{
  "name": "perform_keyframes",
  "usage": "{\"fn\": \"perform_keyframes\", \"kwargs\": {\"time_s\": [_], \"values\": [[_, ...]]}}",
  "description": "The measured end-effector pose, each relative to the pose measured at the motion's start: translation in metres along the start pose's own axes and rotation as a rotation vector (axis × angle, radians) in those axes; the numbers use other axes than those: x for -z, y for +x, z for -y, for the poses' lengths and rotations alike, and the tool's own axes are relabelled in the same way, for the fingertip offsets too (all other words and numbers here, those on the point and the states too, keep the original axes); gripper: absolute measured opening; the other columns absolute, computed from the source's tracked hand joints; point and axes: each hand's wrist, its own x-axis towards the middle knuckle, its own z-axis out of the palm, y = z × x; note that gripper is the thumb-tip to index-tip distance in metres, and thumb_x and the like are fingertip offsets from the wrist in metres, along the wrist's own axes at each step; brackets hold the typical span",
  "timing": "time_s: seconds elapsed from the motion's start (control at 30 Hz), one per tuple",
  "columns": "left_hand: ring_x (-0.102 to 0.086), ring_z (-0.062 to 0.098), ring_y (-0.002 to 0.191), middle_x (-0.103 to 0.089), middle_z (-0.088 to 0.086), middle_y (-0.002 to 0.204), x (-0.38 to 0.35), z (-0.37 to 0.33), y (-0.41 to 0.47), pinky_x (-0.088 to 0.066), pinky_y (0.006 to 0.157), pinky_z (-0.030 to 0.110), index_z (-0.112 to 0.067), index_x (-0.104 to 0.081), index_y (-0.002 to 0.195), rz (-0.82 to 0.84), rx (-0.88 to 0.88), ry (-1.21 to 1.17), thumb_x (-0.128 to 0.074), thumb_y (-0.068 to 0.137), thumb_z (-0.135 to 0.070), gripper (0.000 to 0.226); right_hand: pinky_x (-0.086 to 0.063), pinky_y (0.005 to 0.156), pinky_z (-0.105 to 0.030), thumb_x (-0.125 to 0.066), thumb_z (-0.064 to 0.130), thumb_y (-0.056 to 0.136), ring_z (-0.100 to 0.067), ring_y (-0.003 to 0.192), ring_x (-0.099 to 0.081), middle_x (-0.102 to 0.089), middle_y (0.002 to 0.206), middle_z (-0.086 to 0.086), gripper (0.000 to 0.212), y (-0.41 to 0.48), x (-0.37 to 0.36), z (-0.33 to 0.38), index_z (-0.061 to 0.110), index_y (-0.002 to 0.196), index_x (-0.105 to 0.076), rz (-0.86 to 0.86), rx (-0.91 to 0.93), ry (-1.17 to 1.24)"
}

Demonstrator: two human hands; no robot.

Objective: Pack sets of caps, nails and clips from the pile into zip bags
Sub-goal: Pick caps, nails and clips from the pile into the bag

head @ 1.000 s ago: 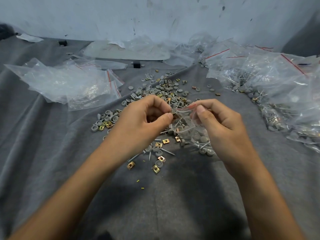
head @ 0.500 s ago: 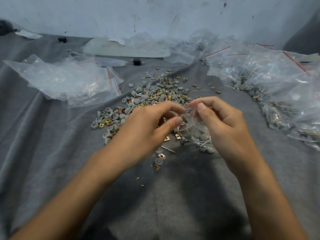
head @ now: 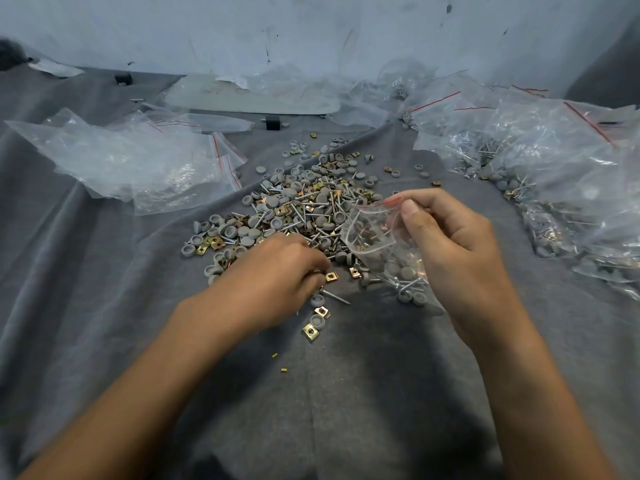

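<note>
A grey cloth (head: 104, 306) covers the whole work surface. Its soft face probably keeps small parts from rolling off.

On the right lies a heap of filled bags (head: 554, 168), well apart from the loose parts. They look like finished sets, put aside on the side of the hand that does the bagging. On the left sits a loose stack of empty bags (head: 138, 161), near enough to draw the next one from.

Between the two, the pile (head: 304, 202) of caps, nails and clips is spread thin, which lets single pieces be picked out.

The right hand (head: 450, 244) holds the zip bag (head: 374, 233) just over the pile's near right edge. Thumb and fingers pinch its upper lip by the red strip, so the mouth gapes toward the other hand. Caps, nails and a few clips already weigh down the bottom of the bag, which sags to the cloth.

The left hand (head: 277, 271) lies palm down at the pile's near edge, fingers curled toward a brass clip (head: 331, 277). The fingertips are tucked under, so it cannot be told whether they have closed on anything. A nail (head: 334, 296) and a cap (head: 317, 300) lie just beside them, handy for the same set.
</note>
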Motion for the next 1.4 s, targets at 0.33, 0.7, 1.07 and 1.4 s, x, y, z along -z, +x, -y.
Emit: {"fn": "perform_keyframes", "kwargs": {"time_s": [0.33, 0.7, 1.07, 1.4], "values": [[-0.058, 0.017, 0.102, -0.053, -0.009, 0.102, -0.003, -0.003, 0.008, -0.039, 0.070, 0.030, -0.037, -0.066, 0.126, -0.014, -0.013, 0.089, -0.052, 0.101, -0.042, 0.029, -0.047, 0.070, -0.022, -0.055, 0.018, 0.102, -0.008, 0.077, -0.058, -0.069, 0.081, 0.006, 0.024, -0.001, -0.004, 0.003, 0.031, 0.095, -0.074, 0.019, 0.003, 0.009], [-0.063, 0.022, 0.105, -0.062, -0.007, 0.106, -0.009, -0.030, -0.001, -0.047, 0.071, 0.034, -0.030, -0.064, 0.115, -0.072, 0.028, 0.256, -0.055, 0.100, -0.031, 0.018, -0.048, 0.072, -0.022, -0.055, 0.021, 0.101, -0.004, 0.076, -0.059, -0.069, 0.080, 0.010, 0.021, 0.000, -0.002, 0.000, 0.027, 0.097, -0.074, 0.007, 0.005, 0.003], [-0.056, 0.009, 0.089, -0.059, -0.013, 0.094, 0.000, -0.017, -0.004, -0.039, 0.070, 0.026, -0.028, -0.055, 0.103, -0.062, 0.104, -0.159, -0.052, 0.101, -0.033, 0.005, -0.048, 0.073, -0.022, -0.055, 0.021, 0.101, -0.005, 0.077, -0.059, -0.068, 0.081, 0.010, 0.021, 0.001, 0.000, -0.002, 0.029, 0.097, -0.074, 0.014, 0.017, -0.001], [-0.053, 0.002, 0.065, -0.061, -0.016, 0.079, 0.032, -0.019, -0.007, -0.039, 0.056, 0.018, -0.034, -0.058, 0.095, -0.280, 0.011, -0.543, -0.057, 0.099, -0.035, 0.004, -0.050, 0.077, -0.022, -0.057, 0.018, 0.103, -0.004, 0.082, -0.062, -0.069, 0.083, 0.011, 0.020, -0.003, -0.006, -0.001, 0.027, 0.101, -0.075, 0.099, -0.005, -0.039]]}}
